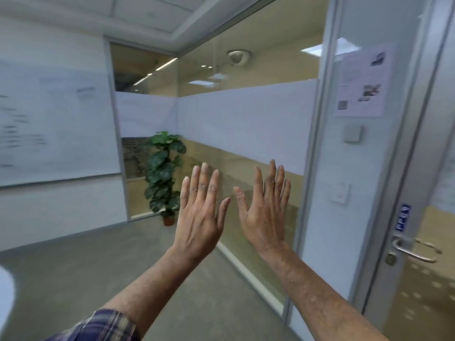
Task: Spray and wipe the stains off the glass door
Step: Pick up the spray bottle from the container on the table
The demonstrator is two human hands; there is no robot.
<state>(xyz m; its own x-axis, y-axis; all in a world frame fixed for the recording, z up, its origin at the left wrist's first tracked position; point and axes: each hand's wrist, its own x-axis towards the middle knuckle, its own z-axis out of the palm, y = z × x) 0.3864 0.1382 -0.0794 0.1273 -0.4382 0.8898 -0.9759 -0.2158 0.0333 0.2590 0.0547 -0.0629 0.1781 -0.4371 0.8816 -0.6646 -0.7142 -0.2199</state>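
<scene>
Both my hands are raised in front of me, backs toward the camera, fingers spread and empty. My left hand [200, 207] is at centre, my right hand [264, 207] just beside it, thumbs nearly touching. The glass door [433, 279] stands at the far right in a metal frame, with a steel lever handle [416, 251] and a blue sticker [403, 217] above it. My right hand is well left of the door, in front of a glass partition [246, 124] with a frosted band. No spray bottle or cloth is in view.
A potted plant [163, 175] stands in the corner by the partition. A whiteboard [54, 124] covers the left wall. A paper notice [362, 82] and wall switches [341, 193] sit on the panel beside the door. Grey floor [98, 267] stretches ahead.
</scene>
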